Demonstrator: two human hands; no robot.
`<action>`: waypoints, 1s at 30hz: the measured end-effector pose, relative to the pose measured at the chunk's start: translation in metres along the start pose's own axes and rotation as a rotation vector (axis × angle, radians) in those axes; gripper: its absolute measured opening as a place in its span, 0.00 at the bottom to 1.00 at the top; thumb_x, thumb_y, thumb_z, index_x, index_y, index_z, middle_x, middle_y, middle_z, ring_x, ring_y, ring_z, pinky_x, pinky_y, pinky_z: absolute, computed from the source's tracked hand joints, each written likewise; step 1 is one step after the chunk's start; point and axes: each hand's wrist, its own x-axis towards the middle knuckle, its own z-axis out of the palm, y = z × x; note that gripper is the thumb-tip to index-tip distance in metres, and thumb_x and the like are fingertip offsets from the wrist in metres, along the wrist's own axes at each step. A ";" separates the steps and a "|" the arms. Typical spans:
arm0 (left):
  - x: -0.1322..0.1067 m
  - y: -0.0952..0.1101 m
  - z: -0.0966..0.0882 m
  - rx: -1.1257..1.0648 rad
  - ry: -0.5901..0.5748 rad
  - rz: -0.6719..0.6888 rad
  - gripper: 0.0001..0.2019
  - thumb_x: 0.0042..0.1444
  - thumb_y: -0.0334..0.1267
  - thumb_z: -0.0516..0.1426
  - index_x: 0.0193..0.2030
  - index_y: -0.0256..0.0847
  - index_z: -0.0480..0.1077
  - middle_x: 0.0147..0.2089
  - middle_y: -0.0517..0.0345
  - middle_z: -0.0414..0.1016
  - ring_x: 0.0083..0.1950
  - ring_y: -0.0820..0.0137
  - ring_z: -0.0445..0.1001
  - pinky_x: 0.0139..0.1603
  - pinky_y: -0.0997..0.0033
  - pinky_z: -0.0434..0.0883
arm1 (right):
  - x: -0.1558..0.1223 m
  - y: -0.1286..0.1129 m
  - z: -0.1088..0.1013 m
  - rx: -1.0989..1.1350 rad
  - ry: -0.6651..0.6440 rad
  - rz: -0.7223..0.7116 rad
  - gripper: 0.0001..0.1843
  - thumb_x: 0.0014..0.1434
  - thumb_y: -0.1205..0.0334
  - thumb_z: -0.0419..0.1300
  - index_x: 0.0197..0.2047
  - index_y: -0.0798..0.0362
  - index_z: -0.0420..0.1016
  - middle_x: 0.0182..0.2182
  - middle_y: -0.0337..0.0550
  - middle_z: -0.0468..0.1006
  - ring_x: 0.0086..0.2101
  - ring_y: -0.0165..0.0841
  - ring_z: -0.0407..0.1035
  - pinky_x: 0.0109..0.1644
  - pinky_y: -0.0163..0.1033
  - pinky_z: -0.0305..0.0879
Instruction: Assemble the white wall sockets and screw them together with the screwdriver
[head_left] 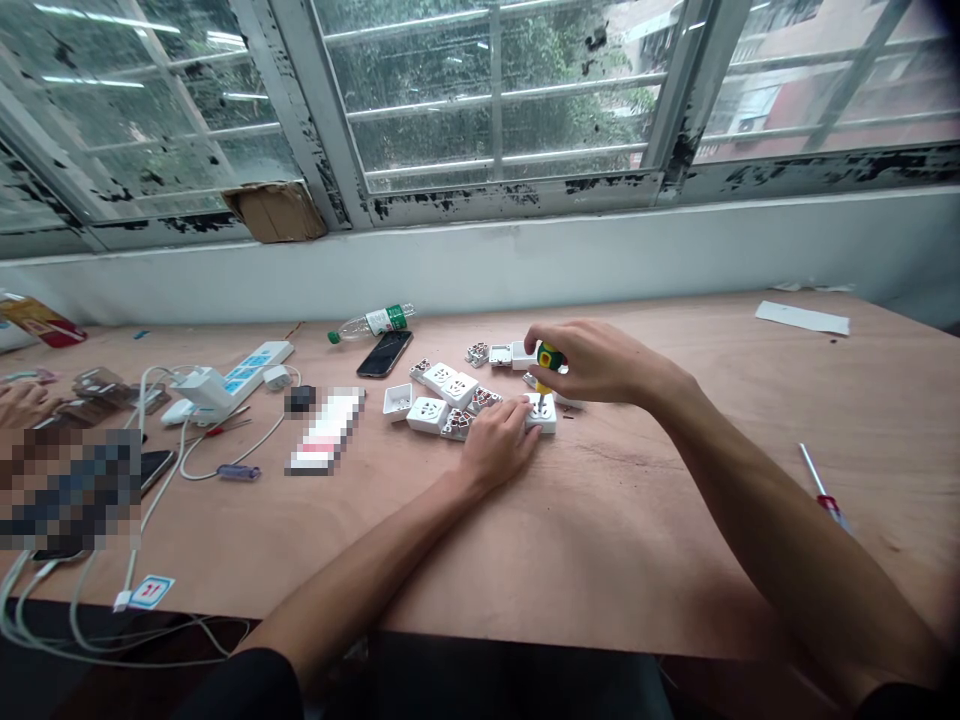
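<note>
My right hand (600, 358) is wrapped round the green-and-yellow handle of a screwdriver (551, 356), held upright. Its tip points down at the face of a white power socket (546, 416) on the table. Fingers of my left hand (496, 442) grip that socket from its left side. Left of my hands lie several more white sockets (428, 414), an open white socket box (398, 402) and socket inner parts with copper-coloured pieces (457, 424). Behind them are another inner part (477, 353) and a white box shell (501, 355).
A red-handled screwdriver (828, 502) lies at the right. Behind the sockets are a phone (385, 354) and a plastic bottle (386, 320). At the left, a power strip (259, 368) and trailing white cables (144, 500) spread near another person's hand (30, 405).
</note>
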 end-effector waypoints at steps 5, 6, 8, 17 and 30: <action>0.000 0.000 0.000 0.008 0.002 0.005 0.11 0.62 0.37 0.57 0.50 0.37 0.68 0.55 0.46 0.75 0.52 0.59 0.76 0.52 0.55 0.75 | 0.001 0.002 0.002 -0.021 0.007 0.011 0.11 0.62 0.54 0.55 0.43 0.51 0.72 0.32 0.44 0.78 0.30 0.34 0.66 0.31 0.38 0.51; 0.000 0.000 0.000 0.008 0.002 0.006 0.11 0.62 0.37 0.57 0.50 0.37 0.68 0.55 0.46 0.75 0.51 0.59 0.76 0.51 0.55 0.75 | 0.001 0.002 0.003 -0.027 0.011 0.018 0.12 0.62 0.53 0.55 0.43 0.51 0.72 0.32 0.44 0.78 0.30 0.34 0.66 0.31 0.38 0.51; 0.001 0.000 0.000 0.008 0.006 0.007 0.11 0.62 0.37 0.57 0.50 0.38 0.68 0.54 0.46 0.75 0.51 0.60 0.76 0.51 0.56 0.75 | 0.001 0.003 0.003 -0.036 0.018 0.032 0.13 0.62 0.53 0.55 0.43 0.52 0.72 0.31 0.44 0.77 0.29 0.33 0.66 0.31 0.38 0.51; 0.000 0.000 0.001 0.022 0.010 0.012 0.11 0.62 0.37 0.58 0.50 0.37 0.68 0.55 0.46 0.75 0.52 0.59 0.76 0.52 0.55 0.75 | -0.001 0.002 0.001 -0.024 0.021 0.005 0.12 0.61 0.57 0.56 0.45 0.51 0.72 0.33 0.43 0.78 0.30 0.33 0.65 0.31 0.38 0.50; 0.001 0.000 0.000 0.012 -0.007 0.002 0.11 0.62 0.37 0.57 0.50 0.37 0.68 0.55 0.46 0.75 0.52 0.59 0.76 0.52 0.55 0.75 | 0.001 0.005 0.001 -0.040 0.033 0.035 0.10 0.61 0.54 0.57 0.41 0.51 0.72 0.29 0.41 0.75 0.26 0.31 0.62 0.29 0.38 0.49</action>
